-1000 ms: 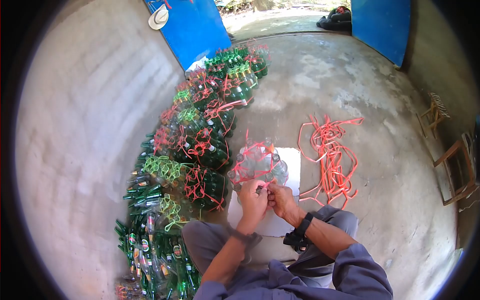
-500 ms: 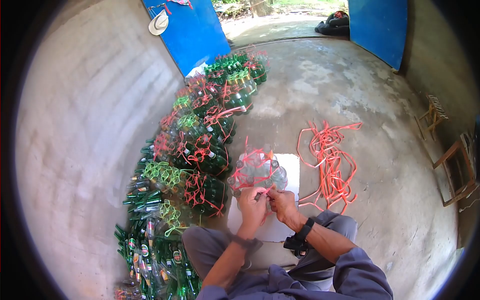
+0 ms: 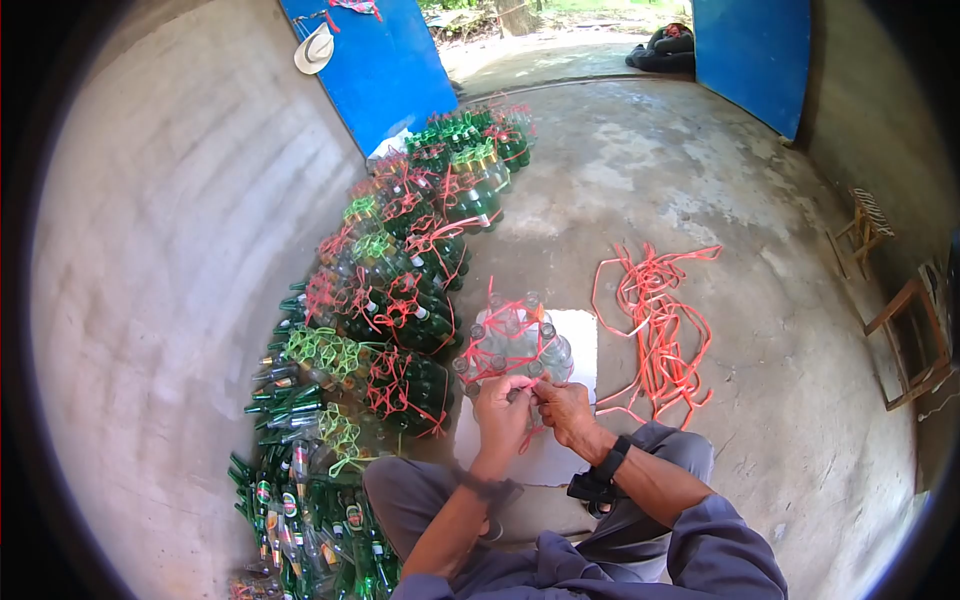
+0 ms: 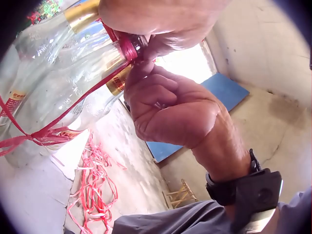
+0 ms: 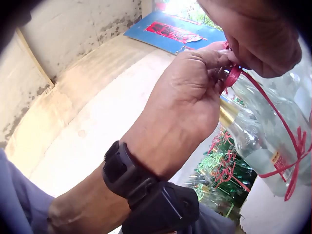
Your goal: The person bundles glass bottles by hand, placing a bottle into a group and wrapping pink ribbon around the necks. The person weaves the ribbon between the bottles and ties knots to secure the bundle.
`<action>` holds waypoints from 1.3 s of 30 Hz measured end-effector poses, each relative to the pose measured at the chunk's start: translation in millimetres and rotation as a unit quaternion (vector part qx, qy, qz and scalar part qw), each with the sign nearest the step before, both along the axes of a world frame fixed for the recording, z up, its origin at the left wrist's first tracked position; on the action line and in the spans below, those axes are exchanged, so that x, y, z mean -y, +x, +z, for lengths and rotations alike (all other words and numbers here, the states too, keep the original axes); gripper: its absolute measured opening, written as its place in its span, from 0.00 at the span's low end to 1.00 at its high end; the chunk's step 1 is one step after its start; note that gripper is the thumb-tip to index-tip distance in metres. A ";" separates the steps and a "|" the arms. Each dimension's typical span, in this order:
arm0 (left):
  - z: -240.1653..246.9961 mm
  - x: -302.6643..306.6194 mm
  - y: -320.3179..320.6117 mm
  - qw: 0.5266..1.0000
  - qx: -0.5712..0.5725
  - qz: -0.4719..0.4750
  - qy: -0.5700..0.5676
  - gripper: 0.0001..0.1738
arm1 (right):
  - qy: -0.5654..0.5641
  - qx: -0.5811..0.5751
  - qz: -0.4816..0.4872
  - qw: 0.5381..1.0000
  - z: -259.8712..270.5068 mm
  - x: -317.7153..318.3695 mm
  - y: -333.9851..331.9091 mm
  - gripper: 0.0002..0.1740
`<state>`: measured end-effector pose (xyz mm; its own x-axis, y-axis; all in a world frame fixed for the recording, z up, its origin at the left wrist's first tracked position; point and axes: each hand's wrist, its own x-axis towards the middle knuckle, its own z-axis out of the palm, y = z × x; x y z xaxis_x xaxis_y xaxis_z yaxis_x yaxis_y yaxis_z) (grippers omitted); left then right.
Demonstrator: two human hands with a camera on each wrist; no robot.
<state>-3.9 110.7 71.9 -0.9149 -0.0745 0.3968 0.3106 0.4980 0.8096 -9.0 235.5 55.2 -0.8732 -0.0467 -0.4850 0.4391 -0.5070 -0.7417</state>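
Note:
Clear glass bottles (image 3: pixel 560 352) stand in a cluster, laced together around their necks by red strap (image 3: pixel 505 303). At the near side of the cluster, my left hand (image 3: pixel 502 415) and right hand (image 3: pixel 570 412) meet, fingertips almost touching. In the left wrist view, red strap (image 4: pixel 128 49) is wound round one bottle's neck; my left hand (image 4: pixel 165 22) pinches it from above and my right hand (image 4: pixel 178 109) from the other side. The right wrist view has my left hand (image 5: pixel 183 97) and right hand (image 5: pixel 258 36) at the same wound strap (image 5: pixel 233 76). Fingers partly hide the bottle's mouth.
A white board (image 3: pixel 580 330) lies under the cluster. Loose red strap (image 3: pixel 660 330) is heaped on the floor at right. Tied green bottles (image 3: pixel 410 385) line the left side, with loose bottles (image 3: pixel 300 490) nearer. A wooden frame (image 3: pixel 915 340) leans at far right.
Both hands stay together at the bottle neck, with only slight finger movement. A red strap end now shows hanging below them. The head view has shifted a little.

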 end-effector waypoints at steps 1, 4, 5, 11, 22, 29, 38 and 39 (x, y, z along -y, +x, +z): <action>-0.5 0.6 -0.3 1.000 0.002 -0.001 -0.002 0.08 | -0.002 0.000 0.001 1.000 -0.5 -0.1 -0.3 0.08; -0.8 -0.7 -0.4 1.000 0.001 0.000 -0.013 0.09 | 0.011 -0.014 -0.009 1.000 1.0 -0.9 -1.2 0.12; -0.6 -1.5 -0.7 1.000 -0.003 0.003 -0.023 0.09 | 0.011 -0.014 -0.010 1.000 2.0 -1.6 -1.8 0.12; -5.9 -0.7 -1.5 0.999 -0.017 0.009 -0.049 0.10 | -0.037 0.029 -0.002 0.999 8.3 -1.3 -4.0 0.06; 1.7 0.1 0.5 0.999 -0.018 0.007 -0.045 0.08 | 0.070 -0.131 0.062 0.987 -37.3 -2.4 -13.3 0.08; 8.1 0.9 1.8 0.999 -0.016 -0.011 -0.029 0.06 | -0.103 0.043 0.018 0.994 1.7 -0.2 -4.1 0.08; 1.5 8.1 -3.0 0.998 -0.025 -0.031 -0.050 0.07 | -0.080 0.016 0.021 0.996 14.6 -3.1 5.2 0.07; 2.6 7.5 -3.7 0.997 -0.038 -0.037 -0.057 0.07 | -0.071 0.003 0.024 0.997 17.1 -3.7 7.2 0.05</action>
